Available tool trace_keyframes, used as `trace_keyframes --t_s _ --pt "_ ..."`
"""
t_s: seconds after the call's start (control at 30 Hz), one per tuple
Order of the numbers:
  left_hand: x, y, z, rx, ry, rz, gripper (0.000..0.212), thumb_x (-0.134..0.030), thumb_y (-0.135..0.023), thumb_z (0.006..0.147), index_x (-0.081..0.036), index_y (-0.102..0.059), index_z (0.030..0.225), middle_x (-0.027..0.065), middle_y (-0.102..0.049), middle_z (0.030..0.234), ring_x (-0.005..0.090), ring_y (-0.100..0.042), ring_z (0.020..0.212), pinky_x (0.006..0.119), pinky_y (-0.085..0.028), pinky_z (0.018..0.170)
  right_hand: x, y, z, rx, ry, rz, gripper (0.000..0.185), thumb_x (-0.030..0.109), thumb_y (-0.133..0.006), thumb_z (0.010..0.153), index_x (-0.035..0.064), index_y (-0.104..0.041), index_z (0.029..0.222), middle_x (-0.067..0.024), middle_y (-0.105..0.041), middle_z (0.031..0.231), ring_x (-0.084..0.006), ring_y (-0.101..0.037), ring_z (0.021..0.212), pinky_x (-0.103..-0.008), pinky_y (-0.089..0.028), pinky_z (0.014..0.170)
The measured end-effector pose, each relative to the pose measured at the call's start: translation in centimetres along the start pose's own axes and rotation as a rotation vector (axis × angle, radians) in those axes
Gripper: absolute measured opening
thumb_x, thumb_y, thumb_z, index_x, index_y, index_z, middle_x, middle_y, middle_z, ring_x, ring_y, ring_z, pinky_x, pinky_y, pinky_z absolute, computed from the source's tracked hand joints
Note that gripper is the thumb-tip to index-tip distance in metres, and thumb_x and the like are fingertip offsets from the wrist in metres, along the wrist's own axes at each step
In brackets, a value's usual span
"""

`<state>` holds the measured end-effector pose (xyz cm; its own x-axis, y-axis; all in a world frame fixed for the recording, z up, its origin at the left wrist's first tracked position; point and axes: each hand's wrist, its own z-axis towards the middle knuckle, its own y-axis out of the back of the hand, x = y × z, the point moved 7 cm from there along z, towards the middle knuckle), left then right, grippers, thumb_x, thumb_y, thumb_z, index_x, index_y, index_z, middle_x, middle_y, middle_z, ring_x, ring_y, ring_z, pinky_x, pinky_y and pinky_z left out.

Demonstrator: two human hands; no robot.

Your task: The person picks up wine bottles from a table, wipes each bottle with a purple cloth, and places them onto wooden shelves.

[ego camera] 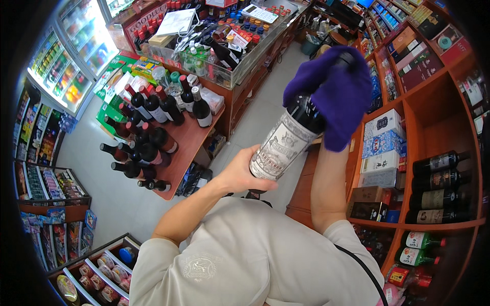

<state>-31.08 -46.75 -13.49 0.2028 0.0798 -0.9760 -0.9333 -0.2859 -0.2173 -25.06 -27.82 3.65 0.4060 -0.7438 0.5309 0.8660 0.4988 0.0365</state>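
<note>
A dark wine bottle with a cream label (281, 147) is held at a slant before my chest, its neck end up and to the right. Around its lower end my left hand (245, 172) is closed, thumb across the base. A purple cloth (340, 95) drapes over the bottle's shoulder and neck. My right hand is hidden beneath this cloth; only the forearm (331, 179) shows below it, so the grip of its fingers cannot be seen.
Many wine bottles (168, 105) stand on a reddish wooden table (187, 160) at the left. Behind it is a glass counter (233, 78) with small bottles and a calculator (259, 13). Wooden shelves (405, 160) with boxes and lying bottles (436, 179) rise at the right. Drinks fridges (72, 57) glow upper left.
</note>
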Motion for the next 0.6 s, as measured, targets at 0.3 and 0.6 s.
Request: trace_keyframes --t_s 0.3,0.6 --pt "-3.2 2.6 2.0 -0.333 -0.097 0.4 0.073 -0.016 -0.088 0.062 0.003 -0.053 0.123 0.0112 -0.067 0.113 0.0167 -0.064 0.104 0.032 -0.049 0.095 -3.8 -6.4 -13.4 0.153 -0.61 0.3 0.056 0.02 -0.082 0.071 0.0006 -0.055 0.116 -0.0096 -0.069 0.099 -0.0169 -0.067 0.087 -0.0322 -0.054 0.079" --pt "-12.5 6.4 5.1 -0.233 -0.097 0.559 0.041 -0.033 -0.078 0.082 0.0 -0.066 0.102 0.0088 -0.07 0.092 0.0116 -0.065 0.079 0.026 -0.05 0.07 -1.3 -5.0 -10.9 0.27 -0.757 0.696 0.05 0.006 -0.073 0.072 -0.0014 -0.054 0.117 -0.0125 -0.07 0.088 -0.0226 -0.071 0.075 -0.0358 -0.058 0.069"
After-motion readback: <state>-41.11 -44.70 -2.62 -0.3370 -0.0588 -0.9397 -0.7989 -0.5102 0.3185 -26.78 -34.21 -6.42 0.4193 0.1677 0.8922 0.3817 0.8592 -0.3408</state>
